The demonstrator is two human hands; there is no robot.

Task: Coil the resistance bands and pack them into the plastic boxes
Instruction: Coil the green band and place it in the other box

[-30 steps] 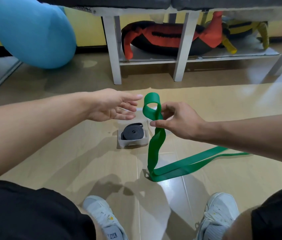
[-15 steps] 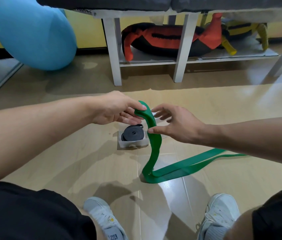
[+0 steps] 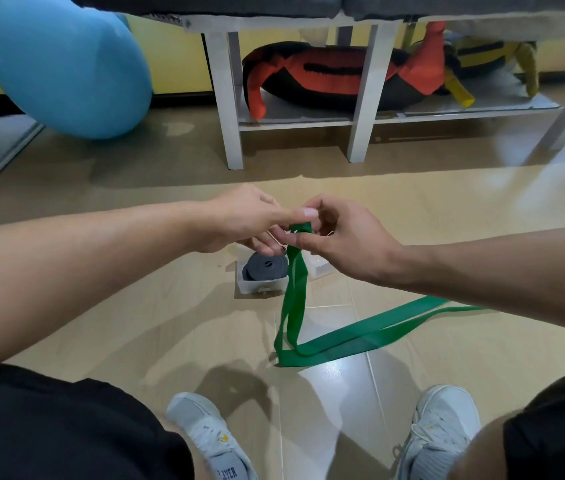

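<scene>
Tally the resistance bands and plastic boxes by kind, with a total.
Green band: 1
Black band: 1, coiled in a box
Boxes: 2, one holding the black band, another partly hidden behind the green band
Total: 4

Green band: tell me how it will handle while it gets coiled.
The green band is probably floppy: it hangs limp from both hands and trails flat across the floor. It looks light, since a fingertip pinch holds it up. The loose tail may well drag and twist as the coil grows.
</scene>
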